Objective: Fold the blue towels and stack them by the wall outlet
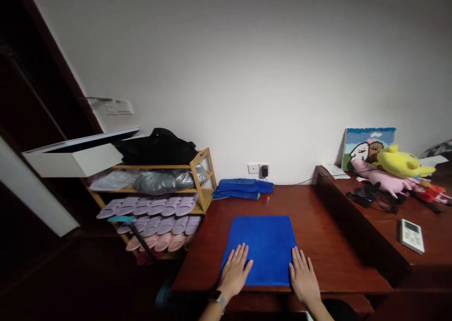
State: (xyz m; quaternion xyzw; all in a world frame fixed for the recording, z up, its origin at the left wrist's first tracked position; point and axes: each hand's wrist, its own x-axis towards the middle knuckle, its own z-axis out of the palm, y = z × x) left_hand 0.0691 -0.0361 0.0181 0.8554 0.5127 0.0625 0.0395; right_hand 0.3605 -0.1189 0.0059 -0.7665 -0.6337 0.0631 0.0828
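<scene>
A flat blue cloth [263, 245] lies spread on the reddish-brown wooden table [332, 255], its near edge close to the table's front. My left hand [236, 270] rests flat on the cloth's near left part, fingers stretched forward. A watch is on that wrist. Over on the other side, my right hand [303, 274] lies palm down at the cloth's near right edge, fingers slightly apart and partly on the wood. Neither hand grips anything. More blue cloths [242, 188], folded, lie in a pile at the table's back left.
On the left stands a wooden rack [201, 182] with several slippers [165, 224], a black bag [157, 147] and a white box [76, 161]. A plugged-in adapter [264, 171] sits at the wall. To the right, a raised surface holds plush toys [402, 163], cables and a white remote [411, 236].
</scene>
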